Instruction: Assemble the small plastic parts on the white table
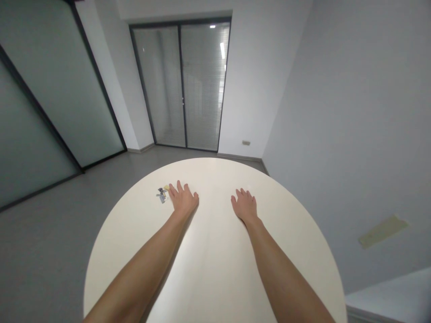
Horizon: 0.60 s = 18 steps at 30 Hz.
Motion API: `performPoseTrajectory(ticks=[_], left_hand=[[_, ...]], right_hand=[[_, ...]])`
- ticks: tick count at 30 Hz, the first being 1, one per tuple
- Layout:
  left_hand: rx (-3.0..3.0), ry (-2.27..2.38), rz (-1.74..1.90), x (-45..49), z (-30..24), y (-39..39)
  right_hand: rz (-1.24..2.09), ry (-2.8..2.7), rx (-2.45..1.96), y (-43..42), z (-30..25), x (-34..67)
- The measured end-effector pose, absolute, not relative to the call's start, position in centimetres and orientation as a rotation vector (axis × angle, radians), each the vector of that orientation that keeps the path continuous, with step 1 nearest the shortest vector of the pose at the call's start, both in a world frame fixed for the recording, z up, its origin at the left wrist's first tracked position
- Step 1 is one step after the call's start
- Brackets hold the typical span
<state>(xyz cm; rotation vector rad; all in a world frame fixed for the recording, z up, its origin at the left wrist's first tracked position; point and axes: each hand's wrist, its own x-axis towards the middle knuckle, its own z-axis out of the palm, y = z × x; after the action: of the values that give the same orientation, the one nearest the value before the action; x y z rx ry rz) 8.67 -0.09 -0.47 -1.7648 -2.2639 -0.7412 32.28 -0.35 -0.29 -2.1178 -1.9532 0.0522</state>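
My left hand (183, 199) is over the far left part of a round white table (212, 251), fingers spread and nothing gripped. Just left of its fingertips lies a small cluster of grey, dark and yellow pieces (162, 195), too small to name. The hand partly covers the yellow bit, and I cannot tell whether the fingers touch it. My right hand (245, 206) rests palm down on the far right part of the tabletop, its fingers stretched out and a little apart. No object is near it.
The curved table edge runs all round. Beyond stand glass doors (183, 89) with dark frames and frosted panels (50, 80) on the left. A grey wall (353, 134) with a beige strip (384, 231) rises on the right. Grey floor (67, 224) shows at the left.
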Motion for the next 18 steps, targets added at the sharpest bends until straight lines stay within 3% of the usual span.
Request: performPoseTrajectory(ticks=[18], left_hand=[[-1.684,-2.226,-0.728,7.2,0.1,0.5]], right_hand=[[0.041,-1.947,-2.092,-0.3,-0.5,32.3]])
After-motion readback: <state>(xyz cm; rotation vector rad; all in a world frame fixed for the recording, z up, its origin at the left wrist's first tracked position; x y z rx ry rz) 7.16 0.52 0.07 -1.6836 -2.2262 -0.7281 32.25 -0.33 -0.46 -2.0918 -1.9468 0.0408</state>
